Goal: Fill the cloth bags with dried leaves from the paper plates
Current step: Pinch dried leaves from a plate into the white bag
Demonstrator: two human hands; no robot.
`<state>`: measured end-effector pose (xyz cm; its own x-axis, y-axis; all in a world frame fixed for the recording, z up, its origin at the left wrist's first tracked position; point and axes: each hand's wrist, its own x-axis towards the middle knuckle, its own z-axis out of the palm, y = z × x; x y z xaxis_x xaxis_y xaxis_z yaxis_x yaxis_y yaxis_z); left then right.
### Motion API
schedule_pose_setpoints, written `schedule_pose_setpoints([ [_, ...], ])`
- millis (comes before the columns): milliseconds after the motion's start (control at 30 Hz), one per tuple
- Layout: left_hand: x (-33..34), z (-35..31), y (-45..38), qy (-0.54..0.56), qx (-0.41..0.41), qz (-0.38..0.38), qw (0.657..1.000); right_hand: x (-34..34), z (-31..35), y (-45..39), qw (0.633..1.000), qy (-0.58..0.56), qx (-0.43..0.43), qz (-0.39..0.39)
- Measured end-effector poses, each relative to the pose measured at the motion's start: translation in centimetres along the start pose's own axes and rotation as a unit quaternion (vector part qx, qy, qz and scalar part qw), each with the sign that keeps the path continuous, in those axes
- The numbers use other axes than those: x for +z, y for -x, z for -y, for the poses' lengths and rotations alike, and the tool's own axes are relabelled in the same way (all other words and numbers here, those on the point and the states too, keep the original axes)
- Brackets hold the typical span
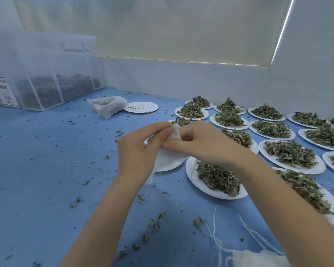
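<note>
Both my hands hold a small white cloth bag in the middle of the view, above a paper plate that is mostly hidden under them. My left hand pinches the bag's top edge from the left. My right hand pinches it from the right, thumb stretched along its lower side. Just right of them stands a plate heaped with dried leaves. Several more heaped plates spread to the right and back.
A filled cloth bag lies at the back beside a nearly bare plate. Clear plastic boxes with leaves stand back left. Loose cloth bags with strings lie at the near edge. Leaf crumbs litter the blue table.
</note>
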<state>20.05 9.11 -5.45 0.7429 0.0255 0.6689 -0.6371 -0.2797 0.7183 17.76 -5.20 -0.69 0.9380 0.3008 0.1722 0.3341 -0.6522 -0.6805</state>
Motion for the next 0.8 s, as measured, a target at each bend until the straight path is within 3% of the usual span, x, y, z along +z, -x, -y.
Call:
schedule_pose_setpoints([
  [100,-0.2,0.2,0.2,0.004,0.031,-0.017,0.999,0.5,0.0,-0.2,0.999,-0.013,-0.009,0.033],
  [200,-0.9,0.3,0.1,-0.053,0.132,-0.037,0.989,1.2,0.3,-0.3,0.998,0.001,-0.017,0.068],
  [300,-1.3,0.8,-0.2,-0.199,0.299,-0.093,0.929,1.3,0.4,-0.3,0.997,0.003,-0.009,0.072],
  [367,-0.8,0.8,-0.4,-0.306,0.346,-0.15,0.874,1.4,-0.1,-0.5,0.996,-0.058,0.01,0.06],
  [433,0.1,0.4,0.2,-0.295,0.329,-0.107,0.891,1.7,-0.7,-0.8,0.989,-0.139,0.04,0.013],
  [500,0.6,0.1,1.1,-0.21,0.272,0.015,0.939,2.0,-1.1,-1.1,0.96,-0.271,0.07,-0.01],
  [533,0.6,0.1,1.5,-0.178,0.238,0.066,0.952,2.0,-1.1,-1.2,0.928,-0.366,0.07,0.009],
  [600,0.7,0.2,1.9,-0.194,0.208,0.122,0.951,1.6,-1.0,-1.0,0.838,-0.535,0.052,0.094],
  [667,1.2,0.6,1.8,-0.288,0.216,0.12,0.925,1.3,-1.2,-0.7,0.78,-0.599,0.035,0.178],
  [733,1.6,0.8,1.7,-0.354,0.235,0.099,0.9,1.1,-1.6,-0.7,0.768,-0.602,0.036,0.216],
  [800,1.5,1.3,1.7,-0.36,0.249,0.09,0.895,0.7,-1.9,-0.7,0.777,-0.585,0.05,0.227],
])
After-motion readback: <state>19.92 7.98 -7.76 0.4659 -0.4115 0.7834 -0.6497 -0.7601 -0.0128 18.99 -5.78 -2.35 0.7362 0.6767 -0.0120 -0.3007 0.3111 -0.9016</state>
